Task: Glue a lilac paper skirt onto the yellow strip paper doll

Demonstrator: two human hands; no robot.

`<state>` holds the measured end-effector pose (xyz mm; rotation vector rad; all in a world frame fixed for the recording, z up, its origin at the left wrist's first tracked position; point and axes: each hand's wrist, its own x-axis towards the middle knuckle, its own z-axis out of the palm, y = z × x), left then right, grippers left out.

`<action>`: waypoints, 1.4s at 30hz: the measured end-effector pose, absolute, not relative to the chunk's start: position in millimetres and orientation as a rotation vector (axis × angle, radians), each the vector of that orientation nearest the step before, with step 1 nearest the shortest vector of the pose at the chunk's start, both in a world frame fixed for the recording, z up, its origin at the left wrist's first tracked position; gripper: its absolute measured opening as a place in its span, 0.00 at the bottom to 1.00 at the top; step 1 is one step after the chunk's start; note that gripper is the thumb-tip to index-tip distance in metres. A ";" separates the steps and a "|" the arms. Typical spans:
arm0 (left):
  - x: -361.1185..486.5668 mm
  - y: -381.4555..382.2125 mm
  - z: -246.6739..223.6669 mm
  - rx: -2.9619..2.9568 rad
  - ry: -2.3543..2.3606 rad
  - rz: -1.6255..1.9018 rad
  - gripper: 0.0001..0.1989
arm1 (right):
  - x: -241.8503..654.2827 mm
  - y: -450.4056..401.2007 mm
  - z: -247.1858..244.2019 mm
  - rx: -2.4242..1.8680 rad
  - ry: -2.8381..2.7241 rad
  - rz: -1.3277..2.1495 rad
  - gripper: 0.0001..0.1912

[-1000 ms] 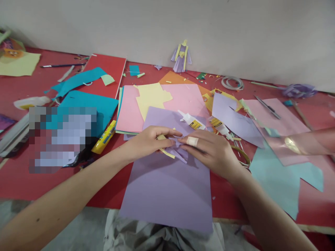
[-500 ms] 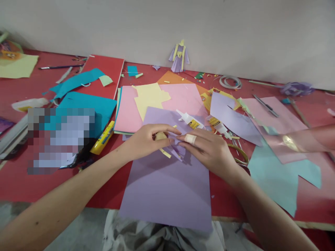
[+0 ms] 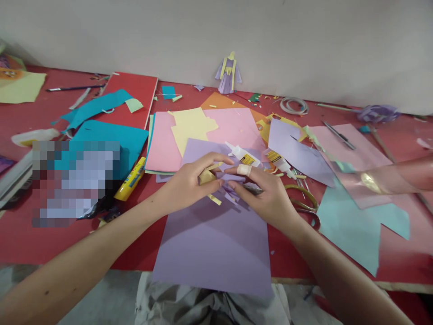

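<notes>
Above a large purple sheet (image 3: 216, 253), my left hand (image 3: 196, 180) has its thumb and fingers curled round a small purple and yellow paper piece (image 3: 232, 180). My right hand (image 3: 264, 187) pinches the same piece from the right; a pale bandage wraps one finger. Yellow strips of the piece stick out by my left fingers. Two white glue bottles with yellow labels, one (image 3: 243, 155) just behind my right hand and another (image 3: 280, 162) to its right, lie close by. Scissors (image 3: 304, 201) rest right of my right wrist.
A yellow glue stick (image 3: 131, 179) lies left, beside teal paper (image 3: 115, 135). Pink paper (image 3: 162, 144) lies behind. A paper figure (image 3: 229, 74) leans on the wall. At right are a pen (image 3: 339, 135), mint paper (image 3: 355, 225) and another person's arm (image 3: 399, 176).
My right thumb and fingers have shifted on the paper piece, showing more of its purple strips. The whole view has moved slightly, so things sit a little further left.
</notes>
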<state>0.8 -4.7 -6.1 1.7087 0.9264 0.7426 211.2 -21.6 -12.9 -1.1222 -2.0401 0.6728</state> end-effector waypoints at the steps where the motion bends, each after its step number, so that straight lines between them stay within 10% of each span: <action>1: 1.1 -4.9 -6.0 1.688 0.917 0.749 0.18 | 211.2 -21.8 -13.1 -1.137 -1.993 0.741 0.11; 42: 12.1 -14.0 -12.7 1.701 1.182 0.776 0.20 | 202.7 -21.5 -26.9 -1.242 -1.647 0.959 0.09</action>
